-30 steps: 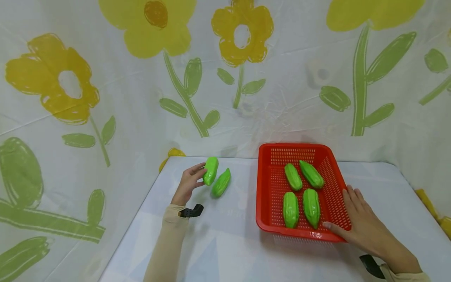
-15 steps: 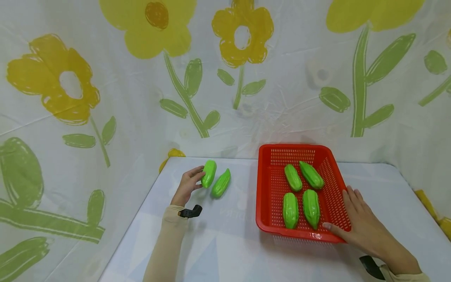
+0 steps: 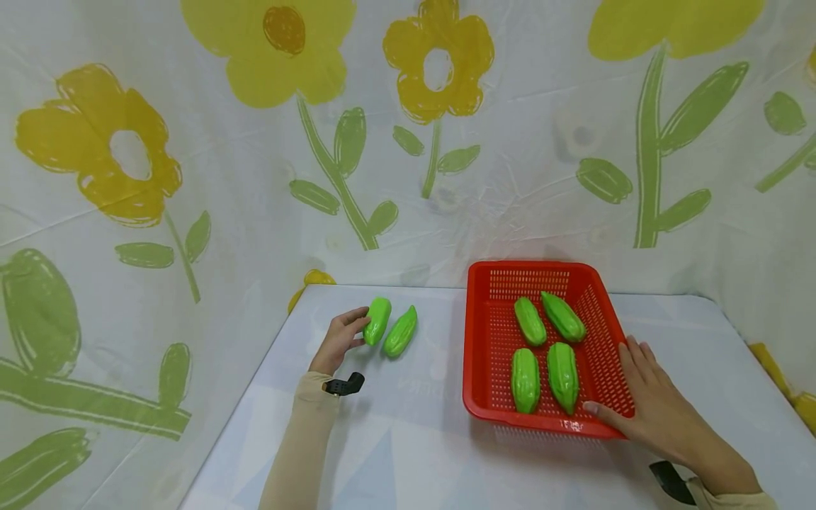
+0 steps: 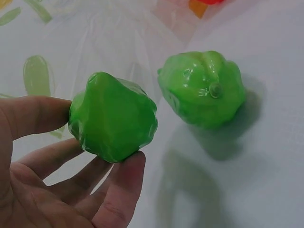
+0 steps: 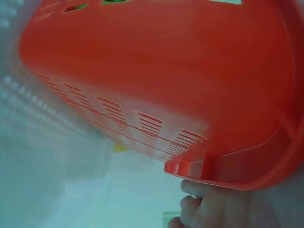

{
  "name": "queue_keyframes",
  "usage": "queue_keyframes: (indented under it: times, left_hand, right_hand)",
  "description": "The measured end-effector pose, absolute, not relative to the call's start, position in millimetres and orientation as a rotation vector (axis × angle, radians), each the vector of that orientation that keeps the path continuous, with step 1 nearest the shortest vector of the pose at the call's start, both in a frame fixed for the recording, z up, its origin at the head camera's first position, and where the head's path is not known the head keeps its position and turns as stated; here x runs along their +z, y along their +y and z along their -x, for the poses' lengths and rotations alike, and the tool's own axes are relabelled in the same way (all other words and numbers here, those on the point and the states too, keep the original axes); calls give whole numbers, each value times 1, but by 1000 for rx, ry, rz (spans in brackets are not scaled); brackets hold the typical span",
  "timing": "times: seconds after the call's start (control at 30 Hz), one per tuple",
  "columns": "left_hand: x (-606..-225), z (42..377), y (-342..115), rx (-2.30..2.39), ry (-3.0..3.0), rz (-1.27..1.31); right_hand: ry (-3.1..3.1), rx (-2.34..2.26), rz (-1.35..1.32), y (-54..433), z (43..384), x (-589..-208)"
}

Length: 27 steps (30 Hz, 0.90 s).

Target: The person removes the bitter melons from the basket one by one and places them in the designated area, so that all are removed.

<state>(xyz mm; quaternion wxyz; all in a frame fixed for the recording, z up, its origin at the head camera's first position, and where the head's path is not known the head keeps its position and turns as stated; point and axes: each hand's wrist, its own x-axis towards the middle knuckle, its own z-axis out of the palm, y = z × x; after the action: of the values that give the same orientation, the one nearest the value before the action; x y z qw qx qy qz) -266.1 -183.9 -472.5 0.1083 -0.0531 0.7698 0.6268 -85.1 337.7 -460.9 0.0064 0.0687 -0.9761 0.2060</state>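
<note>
Left hand (image 3: 336,343): fingers and thumb bent into a narrow pinch, holding the left-hand gourd (image 3: 377,322) by its left side. Whether its underside touches the desk (image 3: 427,432), the views do not settle.

Loose gourd (image 3: 401,331): one, green and ridged, lying on the desk at the left, slantwise, just right of the held piece; a gap shows between them in the left wrist view.

Red plastic basket (image 3: 474,340): one, slotted walls, on the right part of the desk. Contents, four green ridged gourds: far-left gourd (image 3: 530,321), far-right gourd (image 3: 564,316), near-left gourd (image 3: 525,380), near-right gourd (image 3: 563,377).

Right hand (image 3: 663,414): spread wide, straight fingers against the basket's right side, thumb over the rim at the near right corner.

Flower-print cloth (image 3: 510,184): hung behind and to the sides.

Hazards, by judgement: glossy skin and a fingertip hold could let the held gourd twist or slip; a sideways knock could set the loose gourd rolling; uneven pressure from the right hand could slide or tip the basket, shifting its contents.
</note>
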Motion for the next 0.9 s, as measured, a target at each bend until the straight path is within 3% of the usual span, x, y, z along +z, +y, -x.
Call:
queue_keyframes:
  times: [0.9]
  left_hand:
    - [-486, 272, -180, 1797, 2274, 210]
  right_hand:
    - [-3063, 635, -205, 338, 85, -461]
